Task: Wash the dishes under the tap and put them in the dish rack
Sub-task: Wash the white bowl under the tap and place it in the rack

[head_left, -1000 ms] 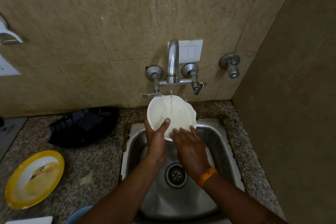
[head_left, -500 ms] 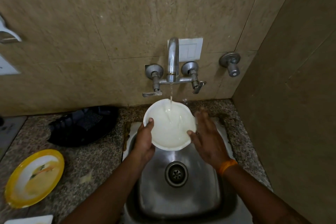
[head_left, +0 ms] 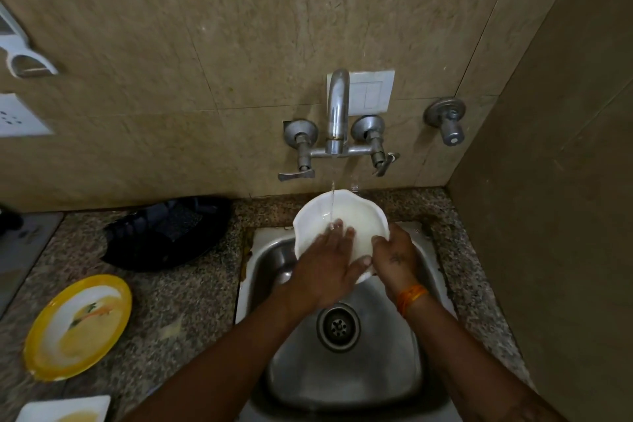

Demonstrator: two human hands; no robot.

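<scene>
On the table [head_left: 178, 305], far left: yellow plate [head_left: 78, 325] with food residue, a white dish [head_left: 63, 408] partly cut off at the bottom edge below it. Behind the plate, near the wall: dark rack [head_left: 168, 233], nothing visible in it, detail too dark to read. Right of that: steel sink [head_left: 346, 373], drain [head_left: 338, 325] mid-basin. Wall tap [head_left: 337, 113] above the sink, running, thin stream falling into the bowl [head_left: 356, 219]. Bowl is white, scalloped rim, held over the back of the sink, tilted toward the camera, directly under the spout. Left hand [head_left: 325, 271] lies inside the bowl, fingers [head_left: 337, 228] straight and spread flat against the inner surface, tips at the point where the stream lands, thumb near the lower rim. Right hand [head_left: 394, 253] grips the bowl's right rim, fingers curled round the edge; orange band [head_left: 411, 298] on that wrist. Second wall valve [head_left: 447, 120] right of the tap. White switch plate [head_left: 371, 92] behind the spout.
</scene>
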